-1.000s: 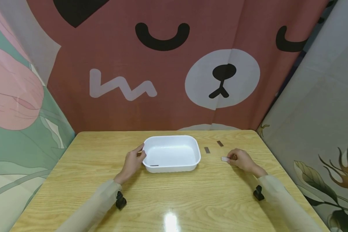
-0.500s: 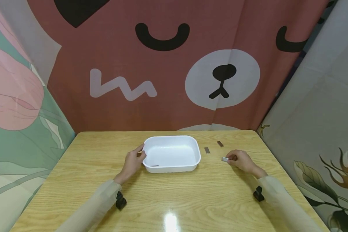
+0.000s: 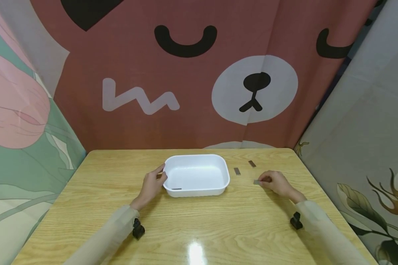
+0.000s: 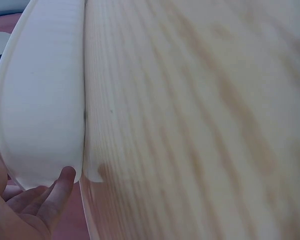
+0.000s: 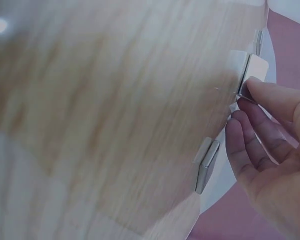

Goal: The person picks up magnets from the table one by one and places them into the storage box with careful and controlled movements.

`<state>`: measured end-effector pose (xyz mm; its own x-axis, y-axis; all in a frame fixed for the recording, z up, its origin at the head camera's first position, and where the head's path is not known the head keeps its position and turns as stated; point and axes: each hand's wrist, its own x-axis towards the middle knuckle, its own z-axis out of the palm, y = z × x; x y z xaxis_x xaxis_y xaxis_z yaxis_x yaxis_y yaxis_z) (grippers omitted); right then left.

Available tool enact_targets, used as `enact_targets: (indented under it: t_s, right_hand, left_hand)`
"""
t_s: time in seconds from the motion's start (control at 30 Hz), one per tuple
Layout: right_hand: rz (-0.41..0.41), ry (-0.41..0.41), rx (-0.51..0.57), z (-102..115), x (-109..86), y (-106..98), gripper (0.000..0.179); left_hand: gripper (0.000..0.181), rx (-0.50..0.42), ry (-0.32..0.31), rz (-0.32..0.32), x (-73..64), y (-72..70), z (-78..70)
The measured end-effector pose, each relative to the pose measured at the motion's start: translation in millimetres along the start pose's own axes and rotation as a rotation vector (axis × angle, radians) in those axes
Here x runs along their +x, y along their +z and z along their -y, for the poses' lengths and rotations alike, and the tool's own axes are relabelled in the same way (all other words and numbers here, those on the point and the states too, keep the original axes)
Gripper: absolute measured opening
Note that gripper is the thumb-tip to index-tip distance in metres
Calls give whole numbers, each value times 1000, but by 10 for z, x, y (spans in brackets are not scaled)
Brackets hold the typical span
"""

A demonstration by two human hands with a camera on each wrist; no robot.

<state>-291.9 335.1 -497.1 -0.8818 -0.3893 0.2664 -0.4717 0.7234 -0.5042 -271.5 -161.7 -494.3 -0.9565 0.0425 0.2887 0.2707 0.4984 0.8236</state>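
Observation:
At the left end of a white plastic tub (image 3: 197, 192), my left hand (image 3: 151, 185) grips the wall, thumb at the rim. The left wrist view shows fingers (image 4: 64, 182) against the outside of the tub (image 4: 42, 100). To the right of the tub, my right hand (image 3: 276, 184) pinches a small flat silver metal block (image 3: 257, 182) between thumb and fingers. Seen from the right wrist, this block (image 5: 255, 70) is close to the tabletop, its shiny face partly covered by the thumb. A thin dark strip (image 3: 176, 189) lies inside the tub near its front left corner.
Two similar small metal blocks lie on the wooden table (image 3: 199, 217) between tub and right hand: one block (image 3: 237, 171) near the tub, another block (image 3: 252, 163) farther back. A printed curtain (image 3: 136, 129) hangs right behind the table, with more cloth at both sides.
The block in my right hand has tilted slightly, its face turning from bright white to grey. Both hands and the tub have stayed in place.

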Motion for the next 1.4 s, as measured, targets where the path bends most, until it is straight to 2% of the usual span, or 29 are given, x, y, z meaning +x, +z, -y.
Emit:
enact_targets:
  t_s: [0.57, 0.93, 1.4]
  right_hand:
    - [43, 35, -9, 76, 1, -46, 10]
    - [-5, 26, 1, 91, 5, -40, 12]
    - [-6, 27, 16, 116, 2, -46, 13]
  left_hand:
    - [46, 7, -8, 16, -5, 4, 6]
    - [45, -8, 25, -16, -15, 10, 5]
    - [45, -13, 11, -18, -16, 12, -9]
